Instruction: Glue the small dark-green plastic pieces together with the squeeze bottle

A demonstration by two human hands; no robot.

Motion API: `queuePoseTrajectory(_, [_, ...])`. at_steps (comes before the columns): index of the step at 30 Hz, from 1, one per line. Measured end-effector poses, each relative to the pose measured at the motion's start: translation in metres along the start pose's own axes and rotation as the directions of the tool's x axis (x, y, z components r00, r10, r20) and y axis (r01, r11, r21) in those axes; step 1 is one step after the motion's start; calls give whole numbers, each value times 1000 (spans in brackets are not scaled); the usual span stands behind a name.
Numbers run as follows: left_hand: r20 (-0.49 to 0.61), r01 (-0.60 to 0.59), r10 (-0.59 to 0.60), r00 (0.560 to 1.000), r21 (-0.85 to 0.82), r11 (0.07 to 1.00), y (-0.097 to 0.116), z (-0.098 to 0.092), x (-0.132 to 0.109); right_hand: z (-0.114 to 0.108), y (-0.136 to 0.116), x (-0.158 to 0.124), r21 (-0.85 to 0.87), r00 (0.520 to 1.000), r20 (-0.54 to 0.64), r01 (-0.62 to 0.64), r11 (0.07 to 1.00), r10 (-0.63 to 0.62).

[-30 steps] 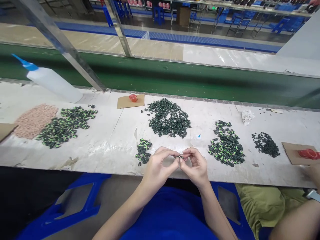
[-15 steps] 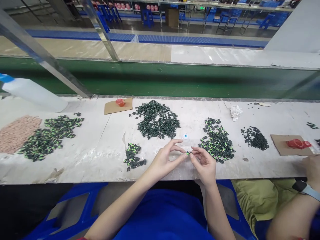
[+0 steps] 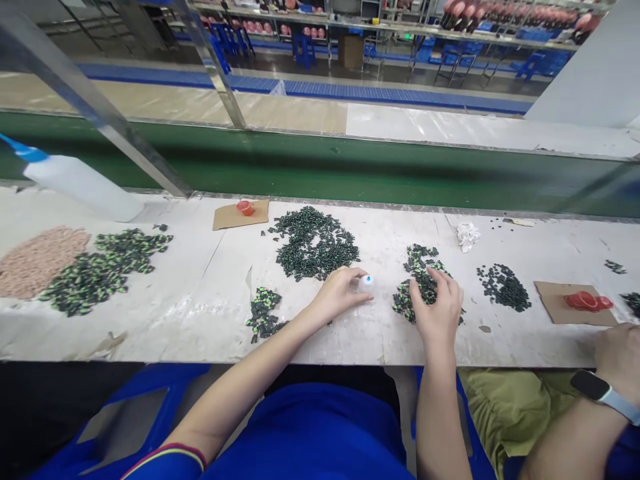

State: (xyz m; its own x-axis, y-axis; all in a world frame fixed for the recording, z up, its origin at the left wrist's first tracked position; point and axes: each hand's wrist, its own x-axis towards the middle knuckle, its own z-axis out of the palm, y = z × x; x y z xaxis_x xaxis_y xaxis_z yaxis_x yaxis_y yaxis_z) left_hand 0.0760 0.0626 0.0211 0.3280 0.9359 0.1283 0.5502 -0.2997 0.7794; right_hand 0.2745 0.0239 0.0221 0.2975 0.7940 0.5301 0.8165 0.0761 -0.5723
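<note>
Two bare hands work near the middle of the frame, low over the white counter [image 3: 200, 293]. The left hand [image 3: 339, 292] lies just below centre, its grip closed around a small white bottle [image 3: 367, 283] with a blue tip. That bottle stands on the counter between two heaps of parts. The right hand [image 3: 440, 312], right of centre, rests palm down with its fingers curled into a pile of black-and-green pieces [image 3: 419, 267]; whether its grip pinches a piece cannot be told. Just above the left hand spreads a larger dark green heap [image 3: 313, 241], and to the hand's lower left sits a small cluster of mixed pieces [image 3: 263, 312]. Further right lies a small dark pile [image 3: 503, 287], with a crumpled tissue [image 3: 467, 235] above it. At the left edge are a pink heap [image 3: 35, 261], another black-and-green heap [image 3: 103, 268] and a big squeeze bottle [image 3: 80, 183] lying tilted. A co-worker's hand [image 3: 620, 352], wristwatch beside it, rests at the lower right.
</note>
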Motion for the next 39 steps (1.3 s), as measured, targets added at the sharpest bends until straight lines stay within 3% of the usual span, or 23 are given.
queuePoseTrajectory(3, [-100, 7, -8, 995, -15, 1000, -1, -17, -17, 11, -23, 17, -63, 965, 127, 238, 969, -228])
queuePoseTrajectory(5, [-177, 12, -16, 984, -28, 1000, -8, -31, -35, 30, -43, 25, -23, 887, 312, 365, 931, -340])
queuePoseTrajectory(7, [-277, 70, -70, 958, -11, 997, -19, -43, -51, 55, -62, 30, 55, 747, 518, 457, 888, -417])
queuePoseTrajectory(10, [-364, 165, -148, 920, 16, 986, -35, -52, -66, 92, -79, 32, 174, 476, 755, 517, 838, -450])
queuePoseTrajectory(11, [-371, 186, -164, 914, 24, 982, -40, -54, -68, 100, -81, 31, 185, 412, 801, 519, 834, -435])
queuePoseTrajectory(12, [-372, 200, -175, 912, 29, 979, -43, -54, -69, 106, -81, 29, 182, 381, 825, 519, 835, -417])
queuePoseTrajectory(14, [-360, 206, -186, 914, 19, 978, -48, -54, -67, 107, -76, 21, 151, 379, 842, 518, 842, -384])
queuePoseTrajectory(19, [-288, 167, -179, 941, -66, 984, -43, -50, -60, 75, -55, -10, 35, 455, 832, 527, 849, -317])
queuePoseTrajectory(22, [-253, 193, -204, 946, -65, 979, -37, -46, -58, 61, -48, -25, 18, 445, 839, 555, 832, -315])
queuePoseTrajectory(29, [-213, 172, -157, 964, 54, 984, -39, -43, -50, 61, -48, -28, -39, 486, 836, 517, 855, -255])
queuePoseTrajectory(32, [-239, 164, -109, 965, 225, 961, -33, -44, -65, 56, -51, -26, -36, 502, 826, 503, 864, -257])
queuePoseTrajectory(34, [-336, 228, -94, 937, 387, 893, -24, -40, -82, 51, -55, -23, -9, 525, 807, 468, 884, -270])
queuePoseTrajectory(36, [-259, 153, -33, 965, 459, 875, -15, -32, -100, 50, -60, -19, 40, 535, 795, 424, 905, -286])
queuePoseTrajectory(39, [-162, 8, 69, 984, 431, 902, -12, -15, -113, 57, -69, -15, 102, 536, 786, 379, 920, -308])
